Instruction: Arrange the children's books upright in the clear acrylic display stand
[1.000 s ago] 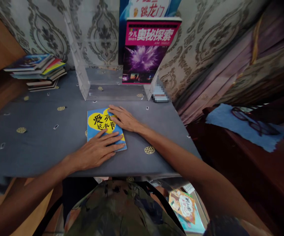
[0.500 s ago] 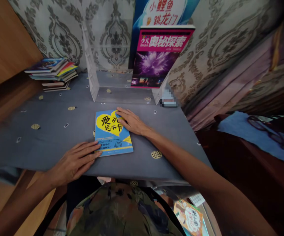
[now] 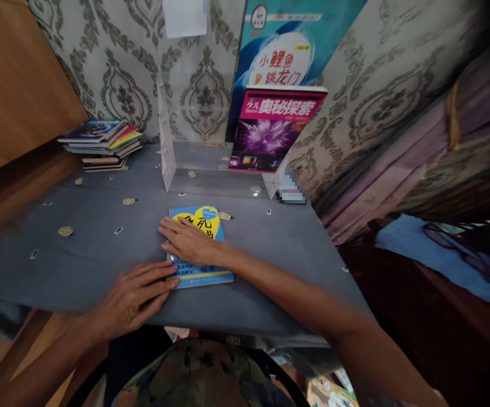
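A blue book (image 3: 202, 277) with a yellow heart on its cover lies closed and flat near the front edge of the table. My right hand (image 3: 189, 240) rests flat across the cover's left and middle part, fingers stretched out towards the left, hiding some of the title. At the book's lower left corner, my left hand (image 3: 141, 288) lies with its fingers extended, the fingertips touching the cover. Neither hand grips anything.
A clear acrylic stand (image 3: 219, 182) behind the book holds a purple-and-pink book (image 3: 265, 135) before a teal book (image 3: 342, 22). Stacked books (image 3: 100, 141) sit at the back left. Glasses (image 3: 456, 243) lie on blue cloth (image 3: 401, 243) at the right.
My right hand has slid left across the cover, from the book's upper right to its left side. My left hand stays at the lower left corner. The view has tilted up slightly.
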Demonstrator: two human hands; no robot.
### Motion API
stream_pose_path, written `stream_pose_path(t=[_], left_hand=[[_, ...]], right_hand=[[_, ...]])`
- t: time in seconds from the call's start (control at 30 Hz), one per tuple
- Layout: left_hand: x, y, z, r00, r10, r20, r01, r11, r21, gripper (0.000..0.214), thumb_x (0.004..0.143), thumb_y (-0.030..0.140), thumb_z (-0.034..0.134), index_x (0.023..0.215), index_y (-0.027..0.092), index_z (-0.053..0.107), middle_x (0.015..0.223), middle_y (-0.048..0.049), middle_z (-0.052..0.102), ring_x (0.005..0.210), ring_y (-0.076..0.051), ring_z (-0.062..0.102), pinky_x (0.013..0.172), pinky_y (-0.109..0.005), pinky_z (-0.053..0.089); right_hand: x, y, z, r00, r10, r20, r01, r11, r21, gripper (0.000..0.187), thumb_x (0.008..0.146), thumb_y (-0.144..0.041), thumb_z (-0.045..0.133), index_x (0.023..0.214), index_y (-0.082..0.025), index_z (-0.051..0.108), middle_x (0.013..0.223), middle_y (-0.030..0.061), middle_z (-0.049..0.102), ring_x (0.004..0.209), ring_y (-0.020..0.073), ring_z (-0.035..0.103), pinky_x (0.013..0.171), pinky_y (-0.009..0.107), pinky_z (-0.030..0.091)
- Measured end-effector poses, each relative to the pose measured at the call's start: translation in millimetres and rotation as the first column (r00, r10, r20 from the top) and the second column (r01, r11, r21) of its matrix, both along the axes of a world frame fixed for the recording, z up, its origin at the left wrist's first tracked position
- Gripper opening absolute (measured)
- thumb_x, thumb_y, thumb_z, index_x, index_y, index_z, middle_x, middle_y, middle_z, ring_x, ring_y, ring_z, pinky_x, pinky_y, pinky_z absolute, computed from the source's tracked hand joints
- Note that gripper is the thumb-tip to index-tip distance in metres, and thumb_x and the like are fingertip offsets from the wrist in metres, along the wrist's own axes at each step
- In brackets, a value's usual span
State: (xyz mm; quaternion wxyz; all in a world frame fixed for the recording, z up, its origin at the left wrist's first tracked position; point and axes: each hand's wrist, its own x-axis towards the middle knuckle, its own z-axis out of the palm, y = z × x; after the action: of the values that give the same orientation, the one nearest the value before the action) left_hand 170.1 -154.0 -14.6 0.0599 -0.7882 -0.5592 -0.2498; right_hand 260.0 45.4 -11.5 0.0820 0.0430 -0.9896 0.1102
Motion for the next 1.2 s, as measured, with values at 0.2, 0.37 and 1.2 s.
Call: stream_pose_path(t=[0.2,0.37,1.2], left_hand=[[-1,0,-2.6,0.998,-0.001,0.057,0.003,0.999,-0.035,0.039,0.095,0.014,0.053,0.131,0.025,0.062,0.132,-0.0058,0.068,0.125,-0.022,0.062,0.100,-0.041,0.057],[-1,0,-3.0,0.995,-0.004,0.095,0.008,0.999,-0.039,0.042,0.094,0.013,0.053,0.133,0.027,0.062,0.132,-0.0056,0.068,0.125,-0.022,0.062,0.101,-0.041,0.056],[-56,67,-1.1,0.995,0.093,-0.047,-0.100,0.981,-0.168,0.040,0.103,0.040,0.041,0.132,0.022,0.063,0.136,-0.0088,0.065,0.126,-0.023,0.061,0.105,-0.045,0.047]], right_hand=[[12,40,-7.4,0.970,-0.241,0.032,0.243,0.967,-0.077,0.058,0.104,-0.041,0.044,0.146,-0.001,0.044,0.156,0.0223,0.040,0.149,0.0299,0.031,0.124,0.049,0.027],[38,47,-11.5,0.929,-0.367,0.048,0.369,0.927,-0.071,0.057,0.104,-0.038,0.040,0.150,-0.003,0.040,0.159,0.0199,0.036,0.151,0.0287,0.027,0.125,0.049,0.024],[112,-31,-21.7,0.965,-0.262,-0.012,0.262,0.965,-0.011,0.058,0.105,-0.041,0.038,0.153,-0.008,0.037,0.160,0.0162,0.034,0.152,0.0274,0.024,0.126,0.052,0.025]])
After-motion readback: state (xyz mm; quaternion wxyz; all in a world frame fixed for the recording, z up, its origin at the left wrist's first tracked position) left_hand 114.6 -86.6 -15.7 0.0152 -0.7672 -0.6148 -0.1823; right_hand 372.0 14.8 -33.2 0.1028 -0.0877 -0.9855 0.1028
